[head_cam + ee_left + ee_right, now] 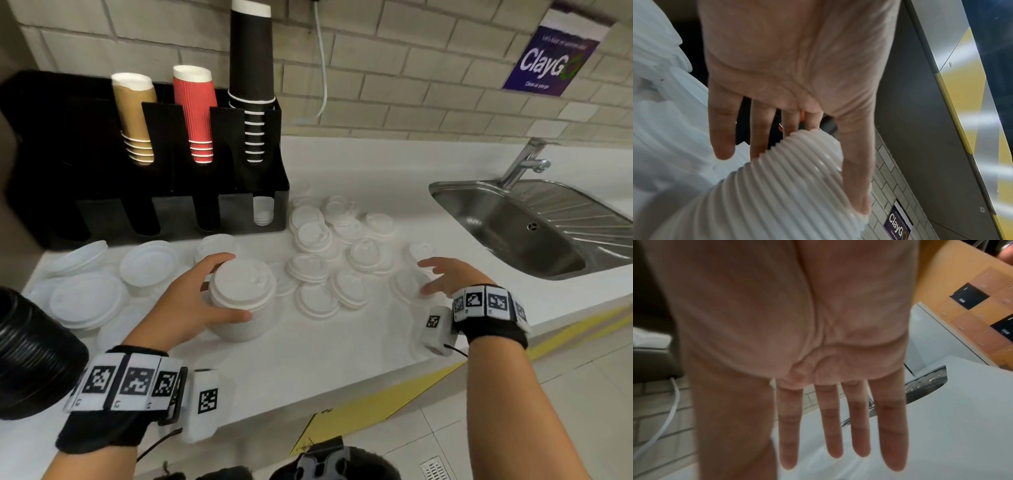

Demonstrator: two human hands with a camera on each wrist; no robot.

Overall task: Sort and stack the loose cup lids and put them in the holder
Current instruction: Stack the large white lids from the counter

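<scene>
My left hand (205,294) grips a tall stack of white dome lids (241,298) that stands on the white counter (308,359); thumb in front, fingers behind. The left wrist view shows the ribbed side of that lid stack (777,186) between the thumb and fingers (723,129). My right hand (442,277) hovers open, fingers spread, over loose white dome lids (349,250) scattered in the middle. Its straight fingers (832,426) hold nothing. Flatter translucent lids (89,298) lie at the left. The black holder (171,192) stands behind, with a few lids in its right front slot (263,210).
Paper cup stacks, brown (135,116), red (197,113) and black (251,78), stand in the holder's top. A stack of black lids (30,353) sits at the near left. A steel sink (534,226) with a tap (524,164) lies to the right. The counter's front edge (376,387) is near.
</scene>
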